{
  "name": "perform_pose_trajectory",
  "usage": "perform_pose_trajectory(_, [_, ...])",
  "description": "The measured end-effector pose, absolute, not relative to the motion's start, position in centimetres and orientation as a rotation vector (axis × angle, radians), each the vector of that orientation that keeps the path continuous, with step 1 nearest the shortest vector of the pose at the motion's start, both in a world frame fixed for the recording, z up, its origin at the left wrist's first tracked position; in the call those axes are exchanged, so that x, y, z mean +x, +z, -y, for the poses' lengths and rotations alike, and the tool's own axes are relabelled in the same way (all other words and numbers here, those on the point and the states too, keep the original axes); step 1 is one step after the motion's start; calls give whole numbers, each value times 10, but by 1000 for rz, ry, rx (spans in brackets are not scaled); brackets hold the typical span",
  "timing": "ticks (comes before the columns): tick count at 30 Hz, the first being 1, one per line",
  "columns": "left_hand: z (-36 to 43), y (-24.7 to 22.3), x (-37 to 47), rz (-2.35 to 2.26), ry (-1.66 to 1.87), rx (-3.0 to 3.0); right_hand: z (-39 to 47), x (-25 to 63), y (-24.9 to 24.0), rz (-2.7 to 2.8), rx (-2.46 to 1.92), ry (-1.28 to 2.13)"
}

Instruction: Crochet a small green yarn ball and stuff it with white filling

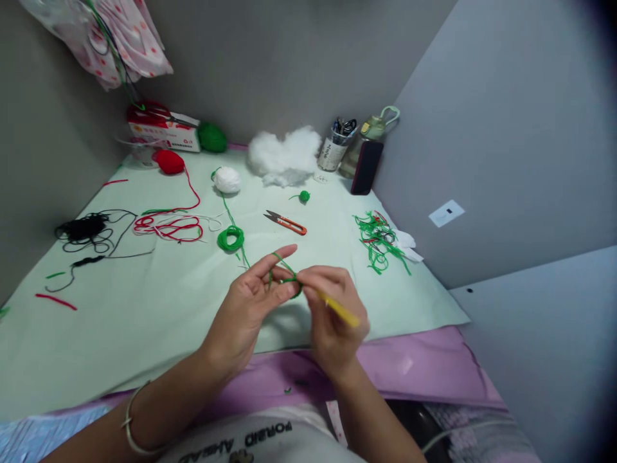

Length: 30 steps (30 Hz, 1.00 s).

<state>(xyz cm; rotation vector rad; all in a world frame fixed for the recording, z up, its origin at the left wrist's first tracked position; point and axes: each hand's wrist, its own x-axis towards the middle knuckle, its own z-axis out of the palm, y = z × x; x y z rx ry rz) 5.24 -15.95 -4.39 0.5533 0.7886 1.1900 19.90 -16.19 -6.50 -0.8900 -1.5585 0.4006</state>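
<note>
My left hand (243,305) pinches a small piece of green crochet (299,291) between thumb and fingers, with its index finger stretched out. Green yarn (284,263) loops over that finger and runs to the work. In my right hand (337,321) is a crochet hook (341,310) with a yellow handle, its tip end meeting the green piece. My fingers hide most of the stitches. Just beyond my left hand lies a wound coil of green yarn (231,239), a strand trailing from it towards that hand.
Orange-handled thread snips (286,222) and a small green ball (304,197) lie ahead. White stuffing (285,156), a white yarn ball (227,180) and a phone (367,168) stand farther back. Yarn scraps (378,239) lie right; red yarn (171,162) and black yarn (84,227) lie left.
</note>
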Motion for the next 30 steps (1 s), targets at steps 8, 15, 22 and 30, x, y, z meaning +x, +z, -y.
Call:
perform_pose_trajectory(8, [157, -41, 46, -757, 1126, 553, 156, 198, -62, 1202, -811, 814])
perform_pose_trajectory(15, [165, -46, 46, -824, 1076, 795, 156, 198, -63, 1144, -815, 1011])
perform_pose_trajectory(22, [164, -46, 40, -870, 1076, 863, 151, 201, -57, 958, -719, 1235])
perform_pose_trajectory(30, [166, -44, 40, -975, 1126, 931, 154, 206, -59, 1142, -766, 1091])
